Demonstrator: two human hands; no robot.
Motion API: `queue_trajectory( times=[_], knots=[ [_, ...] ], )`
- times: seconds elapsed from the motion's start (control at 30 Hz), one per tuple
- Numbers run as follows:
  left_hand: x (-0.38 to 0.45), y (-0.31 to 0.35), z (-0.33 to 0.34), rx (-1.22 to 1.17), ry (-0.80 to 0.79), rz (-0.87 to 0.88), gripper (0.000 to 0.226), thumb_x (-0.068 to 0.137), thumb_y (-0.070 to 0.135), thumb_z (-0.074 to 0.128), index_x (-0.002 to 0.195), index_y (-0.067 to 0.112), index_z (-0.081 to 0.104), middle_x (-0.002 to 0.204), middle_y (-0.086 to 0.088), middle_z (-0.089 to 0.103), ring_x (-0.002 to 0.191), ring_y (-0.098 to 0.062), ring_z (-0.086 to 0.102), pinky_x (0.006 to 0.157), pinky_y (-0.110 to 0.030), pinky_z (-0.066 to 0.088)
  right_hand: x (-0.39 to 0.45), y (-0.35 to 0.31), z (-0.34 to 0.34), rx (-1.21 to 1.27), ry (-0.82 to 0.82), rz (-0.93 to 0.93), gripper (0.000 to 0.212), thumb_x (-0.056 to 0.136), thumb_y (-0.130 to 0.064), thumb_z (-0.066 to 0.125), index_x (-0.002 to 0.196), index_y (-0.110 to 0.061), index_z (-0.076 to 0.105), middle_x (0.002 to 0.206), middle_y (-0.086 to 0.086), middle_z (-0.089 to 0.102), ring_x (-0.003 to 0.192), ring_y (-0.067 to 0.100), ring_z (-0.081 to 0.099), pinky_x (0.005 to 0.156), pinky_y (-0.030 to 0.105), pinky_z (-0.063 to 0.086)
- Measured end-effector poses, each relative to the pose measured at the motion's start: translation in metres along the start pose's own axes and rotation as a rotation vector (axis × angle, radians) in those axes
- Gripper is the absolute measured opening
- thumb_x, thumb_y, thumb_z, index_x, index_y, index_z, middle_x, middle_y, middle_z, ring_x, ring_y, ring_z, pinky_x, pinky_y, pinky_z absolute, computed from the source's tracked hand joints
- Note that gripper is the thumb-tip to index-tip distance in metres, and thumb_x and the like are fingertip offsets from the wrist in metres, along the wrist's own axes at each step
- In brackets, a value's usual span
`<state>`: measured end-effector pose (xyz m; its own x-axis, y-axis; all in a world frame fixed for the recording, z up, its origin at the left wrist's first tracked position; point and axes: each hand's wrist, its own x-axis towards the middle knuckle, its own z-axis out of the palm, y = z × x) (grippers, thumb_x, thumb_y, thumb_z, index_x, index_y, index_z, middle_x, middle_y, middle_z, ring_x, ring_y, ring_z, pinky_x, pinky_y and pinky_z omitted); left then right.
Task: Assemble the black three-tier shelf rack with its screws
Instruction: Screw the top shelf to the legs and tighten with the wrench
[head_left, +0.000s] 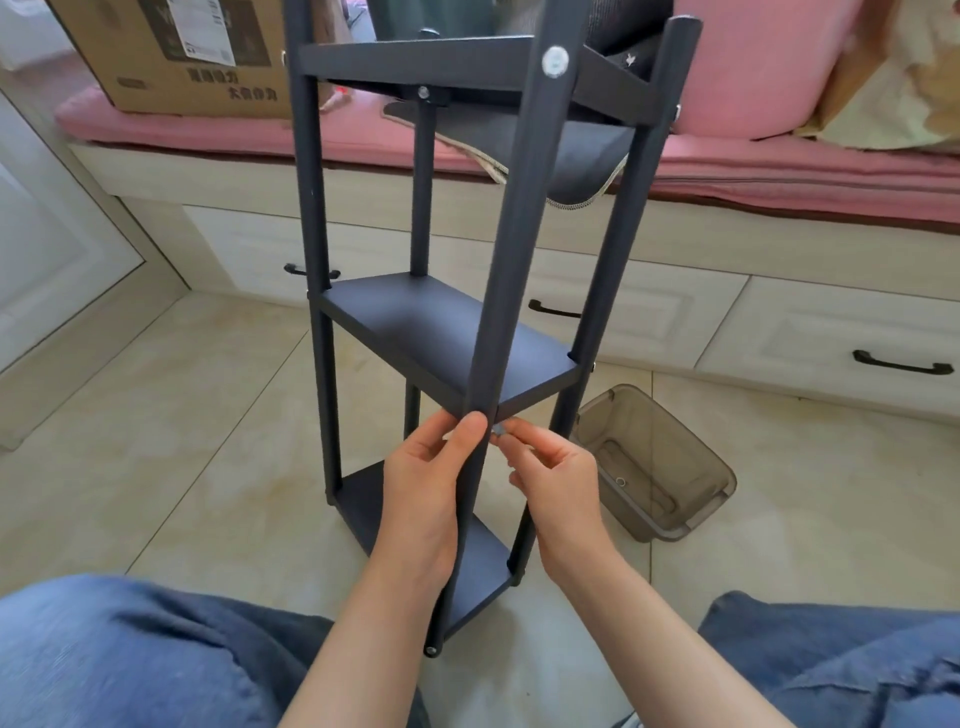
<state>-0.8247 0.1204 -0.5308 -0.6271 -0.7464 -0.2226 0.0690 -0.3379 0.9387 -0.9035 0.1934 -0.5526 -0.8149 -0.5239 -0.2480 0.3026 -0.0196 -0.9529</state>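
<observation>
Rack (452, 332) upright on floor; left hand (421, 499) grips its near post, right hand (558, 488) pinches a screw (497, 429) at middle shelf corner. Plastic bin (660, 467) right of rack.

You see a matte black rack (452, 332) with a silvery screw head (556, 61) on its near post. Far behind lie a pink cushion (779, 156) and a brown cardboard box (171, 57); right, a smoky translucent bin (654, 462) on beige tiles (156, 441). Your trousers (130, 654) are blue denim.

Blurred, unreadable dark print and white label on the cardboard box (176, 57)
</observation>
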Motion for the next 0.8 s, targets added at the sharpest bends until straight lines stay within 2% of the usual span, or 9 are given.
queue_trajectory(
  times=[0.07, 0.2, 0.37, 0.5, 0.57, 0.63, 0.8],
  knots=[
    [-0.001, 0.0, 0.002, 0.008, -0.014, -0.009, 0.033, 0.072, 0.046, 0.069, 0.101, 0.033, 0.08, 0.098, 0.006, 0.078, 0.088, -0.002, 0.071, 0.071, -0.012, 0.052, -0.001, -0.001, -0.002, -0.037, 0.027, -0.099, 0.023, 0.09, -0.01, 0.069, 0.088, -0.032, 0.076, 0.087, -0.018, 0.075, 0.086, -0.005, 0.067, 0.07, 0.008, 0.05],
    [-0.001, 0.001, 0.002, -0.013, 0.001, -0.015, 0.04, 0.069, 0.049, 0.071, 0.102, 0.029, 0.08, 0.097, 0.006, 0.077, 0.086, -0.001, 0.07, 0.07, -0.013, 0.052, -0.004, -0.003, -0.001, -0.058, 0.043, -0.183, 0.025, 0.089, -0.006, 0.07, 0.088, -0.03, 0.077, 0.088, -0.008, 0.076, 0.09, 0.01, 0.068, 0.08, 0.014, 0.052],
    [-0.001, 0.004, -0.002, -0.07, 0.014, -0.019, 0.033, 0.072, 0.044, 0.071, 0.097, 0.025, 0.081, 0.094, 0.005, 0.076, 0.084, -0.002, 0.069, 0.07, -0.013, 0.052, -0.005, -0.005, 0.004, -0.045, 0.028, -0.177, 0.028, 0.088, -0.006, 0.071, 0.085, -0.034, 0.076, 0.087, -0.008, 0.076, 0.09, 0.011, 0.069, 0.08, 0.015, 0.053],
    [0.0, 0.006, -0.006, -0.14, 0.018, -0.014, 0.029, 0.071, 0.041, 0.073, 0.092, 0.024, 0.082, 0.094, 0.0, 0.077, 0.087, -0.007, 0.071, 0.072, -0.017, 0.055, -0.008, -0.003, 0.014, 0.009, -0.036, -0.158, 0.019, 0.087, -0.006, 0.073, 0.087, -0.024, 0.08, 0.088, -0.006, 0.077, 0.084, 0.01, 0.068, 0.076, 0.015, 0.053],
    [0.0, 0.008, -0.008, -0.189, 0.018, -0.005, 0.028, 0.071, 0.038, 0.074, 0.092, 0.021, 0.082, 0.095, -0.002, 0.077, 0.089, -0.01, 0.072, 0.074, -0.018, 0.056, -0.007, -0.001, 0.019, -0.001, -0.047, -0.16, 0.015, 0.086, -0.008, 0.074, 0.089, -0.022, 0.08, 0.088, -0.005, 0.077, 0.08, 0.02, 0.065, 0.075, 0.016, 0.053],
    [0.001, 0.01, -0.009, -0.232, 0.023, 0.008, 0.024, 0.073, 0.034, 0.072, 0.09, 0.019, 0.082, 0.093, -0.002, 0.077, 0.088, -0.01, 0.072, 0.075, -0.018, 0.056, -0.003, -0.002, 0.023, -0.028, -0.045, -0.165, 0.015, 0.085, -0.01, 0.075, 0.089, -0.024, 0.08, 0.088, -0.007, 0.077, 0.085, 0.028, 0.065, 0.077, 0.02, 0.055],
    [0.003, 0.014, -0.014, -0.3, 0.037, 0.028, 0.018, 0.077, 0.029, 0.069, 0.085, 0.022, 0.084, 0.088, 0.003, 0.076, 0.083, -0.006, 0.072, 0.074, -0.017, 0.056, 0.002, -0.003, 0.03, -0.054, -0.111, -0.204, 0.027, 0.085, -0.011, 0.075, 0.078, -0.036, 0.078, 0.084, -0.01, 0.076, 0.078, 0.014, 0.065, 0.071, 0.013, 0.051]
  ],
)
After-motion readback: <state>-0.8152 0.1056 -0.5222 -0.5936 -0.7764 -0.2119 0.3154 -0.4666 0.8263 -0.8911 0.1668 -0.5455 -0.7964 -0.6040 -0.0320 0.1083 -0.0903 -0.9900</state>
